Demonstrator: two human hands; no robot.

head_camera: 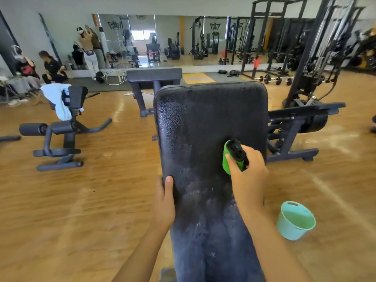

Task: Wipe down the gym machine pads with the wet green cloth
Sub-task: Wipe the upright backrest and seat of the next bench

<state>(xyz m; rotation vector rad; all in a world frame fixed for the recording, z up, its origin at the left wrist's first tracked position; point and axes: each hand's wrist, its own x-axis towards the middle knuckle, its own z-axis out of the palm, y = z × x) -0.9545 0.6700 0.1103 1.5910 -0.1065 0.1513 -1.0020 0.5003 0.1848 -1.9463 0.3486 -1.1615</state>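
A long black bench pad (203, 123) runs away from me through the middle of the view, streaked with wet patches and whitish smears on its near half. My right hand (249, 176) grips a bunched cloth (228, 159), green with a black side, and holds it against the pad's right part. My left hand (164, 202) holds the pad's left edge, thumb on top and fingers wrapped under the side.
A teal bucket (295, 220) stands on the wooden floor right of the bench. A black leg machine (61, 129) with a white towel (58, 100) sits at left, racks and dumbbells (272, 79) behind right. Several people (50, 67) are by the far mirror wall.
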